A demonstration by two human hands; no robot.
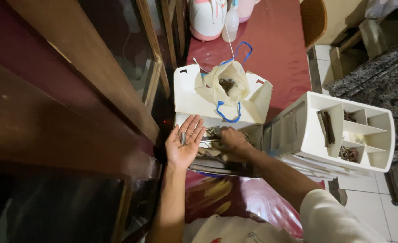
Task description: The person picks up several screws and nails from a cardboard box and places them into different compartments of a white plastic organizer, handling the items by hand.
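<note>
Left hand (184,141) spread flat, palm up, small metal piece (182,138) resting lengthwise on palm. Right hand (231,140) beside it, curled inside parts tray (217,166); grip content hidden.

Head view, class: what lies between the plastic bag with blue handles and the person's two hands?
In the head view, only the white cardboard box flap lies between the plastic bag and the left hand and right hand.

right hand (229,140) fingertips: buried in small metal parts, hidden
white-and-pink jug (207,18) beyond the hands: top cut off
</note>
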